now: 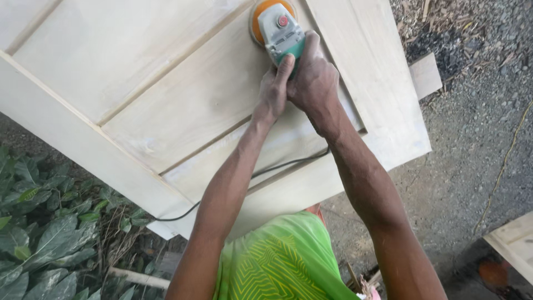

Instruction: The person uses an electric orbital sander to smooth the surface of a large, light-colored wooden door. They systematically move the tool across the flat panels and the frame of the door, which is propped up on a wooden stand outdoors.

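Both hands were clamped on one power tool, a disc sander [277, 28] with a grey and green body, a red button on top and an orange backing pad. The left hand [273, 91] closed its grip around the lower end of the green handle, fingers wrapped over it from the left side. The right hand [313, 78] closed its grip on the same handle from the right, just beside and touching the left hand. The sander's pad lay flat on a pale unfinished wooden panelled door [166, 94], near the door's far edge, on a raised panel bounded by grooves. A thin black power cord [277, 166] ran from under the arms across the door's near edge and off its near-left corner. The door lay tilted across the view above gravel ground [472, 139]. A short wooden offcut [426, 75] projected beyond the door's right edge. Green leafy plants [44, 233] stood past the door's near-left corner. The person wore a bright green shirt [283, 261] with a yellow line pattern.
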